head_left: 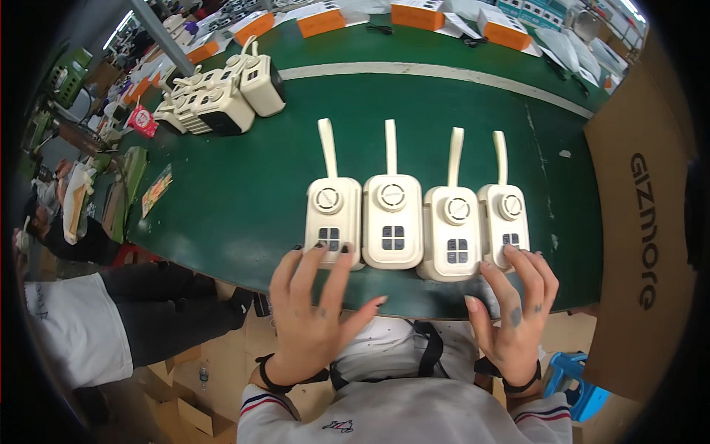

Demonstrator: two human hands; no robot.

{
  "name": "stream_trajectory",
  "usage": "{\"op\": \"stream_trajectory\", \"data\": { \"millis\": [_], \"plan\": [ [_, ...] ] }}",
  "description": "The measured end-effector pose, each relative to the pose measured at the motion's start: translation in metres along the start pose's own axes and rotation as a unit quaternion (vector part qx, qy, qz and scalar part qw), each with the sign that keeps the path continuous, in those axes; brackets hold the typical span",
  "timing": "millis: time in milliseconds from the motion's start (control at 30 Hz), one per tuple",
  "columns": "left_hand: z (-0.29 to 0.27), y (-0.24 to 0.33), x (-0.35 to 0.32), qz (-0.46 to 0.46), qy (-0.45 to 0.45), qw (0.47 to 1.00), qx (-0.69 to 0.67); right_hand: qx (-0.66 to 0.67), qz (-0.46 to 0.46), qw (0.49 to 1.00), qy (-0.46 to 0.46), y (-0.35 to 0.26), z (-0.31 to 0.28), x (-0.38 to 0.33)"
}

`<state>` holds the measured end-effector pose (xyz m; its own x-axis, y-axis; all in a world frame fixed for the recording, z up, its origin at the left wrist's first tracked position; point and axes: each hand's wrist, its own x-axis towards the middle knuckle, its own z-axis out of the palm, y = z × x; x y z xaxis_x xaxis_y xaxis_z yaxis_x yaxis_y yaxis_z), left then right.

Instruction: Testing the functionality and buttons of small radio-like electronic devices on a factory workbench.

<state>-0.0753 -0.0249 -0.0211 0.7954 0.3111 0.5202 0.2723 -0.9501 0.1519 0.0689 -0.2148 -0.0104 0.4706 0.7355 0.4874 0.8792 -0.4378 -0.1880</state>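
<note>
Several cream handheld devices stand in a row near the table's front edge, each with a strap loop pointing away from me, a round knob and a block of dark square buttons. My left hand (305,318) has its fingers spread, its fingertips at the lower end of the leftmost device (322,216). At the other end of the row, my right hand (515,314) lies with fingers apart, fingertips on the lower part of the rightmost device (503,228). Between my hands are a second device (375,222) and a third device (436,229), neither held.
More cream devices (229,111) are clustered at the back left of the green table (244,192). Orange boxes (418,15) line the far side. A large cardboard box (629,222) stands at the right, a blue stool (577,385) below it. Another person (81,325) is at the left.
</note>
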Motion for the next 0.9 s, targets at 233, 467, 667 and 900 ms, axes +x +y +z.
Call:
{"op": "stream_trajectory", "data": {
  "millis": [233,467,667,900],
  "plan": [
    [0.006,0.018,0.003,-0.003,-0.017,1.000,0.014,-0.061,0.044,0.997,-0.033,-0.022,0.004,0.004],
    [0.013,0.021,0.003,-0.019,0.009,0.999,0.044,-0.073,0.037,0.995,-0.049,-0.022,0.004,0.004],
    [0.011,0.019,0.001,-0.023,-0.003,0.999,0.039,-0.119,0.024,0.989,-0.085,-0.021,-0.004,0.001],
    [0.006,0.018,0.001,-0.017,-0.015,0.999,0.039,-0.097,0.013,0.991,-0.089,-0.021,-0.001,0.001]
  ]
}}
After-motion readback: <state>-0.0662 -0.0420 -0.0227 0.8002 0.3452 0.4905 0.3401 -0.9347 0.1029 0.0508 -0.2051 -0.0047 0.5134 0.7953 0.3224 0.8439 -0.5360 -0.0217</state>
